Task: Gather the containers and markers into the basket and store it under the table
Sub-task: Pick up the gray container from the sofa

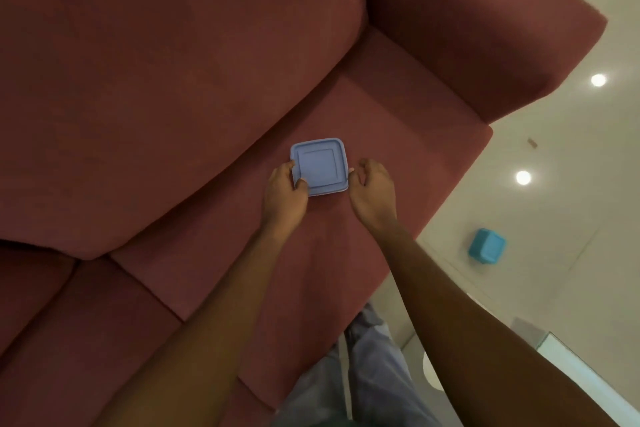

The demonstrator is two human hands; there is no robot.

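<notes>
A square container with a pale blue lid point(319, 165) sits on the seat cushion of a dark red sofa point(398, 156). My left hand point(285, 192) grips its left side, thumb on the lid's edge. My right hand point(374, 189) is curled at its right side, fingertips touching the rim. A second, turquoise container point(486, 245) lies tilted on the pale floor to the right of the sofa. No basket or markers are in view.
The sofa's backrest point(156, 80) fills the upper left and its armrest point(485, 28) rises at the upper right. Glossy pale floor point(554, 184) lies to the right. A glass table corner point(568, 360) shows at the lower right. My trouser leg point(374, 367) is below.
</notes>
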